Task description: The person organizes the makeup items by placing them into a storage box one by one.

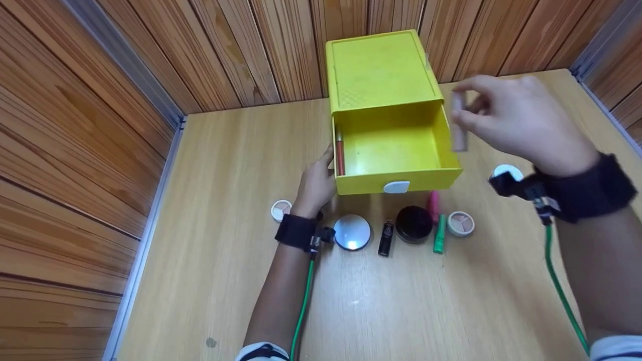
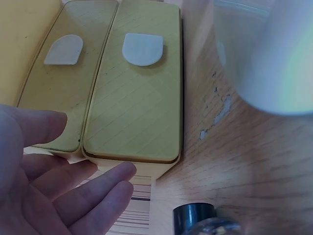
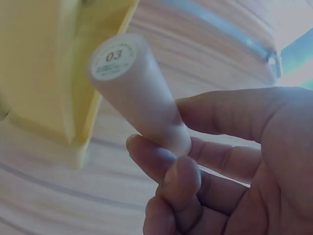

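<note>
My right hand (image 1: 516,118) pinches a pale pink cosmetic tube (image 1: 458,128) between thumb and fingers, just right of a pulled-out yellow drawer (image 1: 361,185). In the right wrist view, the round end of the tube carries a label reading 03. A reddish tube (image 1: 340,156) lies along the drawer's left inner wall. At that drawer's left side is my left hand (image 1: 316,185). In the left wrist view its fingers are extended beside the yellow drawer box (image 1: 383,72), and the thumb overlaps a drawer front with a white handle (image 2: 64,50).
In front of the box lie a silver round compact (image 1: 352,232), a black lipstick tube (image 1: 385,239), a black round case (image 1: 414,224), a pink tube (image 1: 433,204), a green tube (image 1: 439,234) and a three-shade palette (image 1: 460,223). Another palette (image 1: 281,210) is beside my left wrist. Wooden panels (image 1: 281,50) stand behind.
</note>
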`<action>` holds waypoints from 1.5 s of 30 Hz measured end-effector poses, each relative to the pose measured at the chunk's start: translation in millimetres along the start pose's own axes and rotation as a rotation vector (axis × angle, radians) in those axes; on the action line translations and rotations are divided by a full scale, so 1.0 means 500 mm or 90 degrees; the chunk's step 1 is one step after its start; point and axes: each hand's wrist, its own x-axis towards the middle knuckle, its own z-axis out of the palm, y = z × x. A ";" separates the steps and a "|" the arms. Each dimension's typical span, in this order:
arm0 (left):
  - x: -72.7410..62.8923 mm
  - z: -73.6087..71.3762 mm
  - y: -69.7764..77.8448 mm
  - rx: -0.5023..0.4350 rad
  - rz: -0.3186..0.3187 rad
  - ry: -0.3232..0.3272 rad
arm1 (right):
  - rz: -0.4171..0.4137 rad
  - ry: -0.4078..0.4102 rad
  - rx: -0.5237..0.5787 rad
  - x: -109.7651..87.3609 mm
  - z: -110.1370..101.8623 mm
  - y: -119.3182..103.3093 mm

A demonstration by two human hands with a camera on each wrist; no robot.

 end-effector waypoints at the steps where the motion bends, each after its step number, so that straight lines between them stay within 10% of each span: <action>1: 0.001 0.001 0.001 -0.001 0.001 -0.001 | -0.008 -0.003 0.008 0.006 0.002 -0.011; 12: 0.007 0.013 0.001 -0.017 0.018 -0.008 | -0.081 -0.077 0.060 0.061 0.094 -0.103; 19: 0.015 0.016 0.002 0.016 0.042 0.007 | -0.155 -0.072 -0.031 0.100 0.154 -0.141; 28: 0.013 0.017 0.000 -0.008 0.022 -0.001 | -0.127 -0.194 -0.035 0.126 0.196 -0.153; 45: 0.012 0.018 -0.002 0.026 0.046 0.020 | -0.139 -0.254 -0.058 0.131 0.204 -0.162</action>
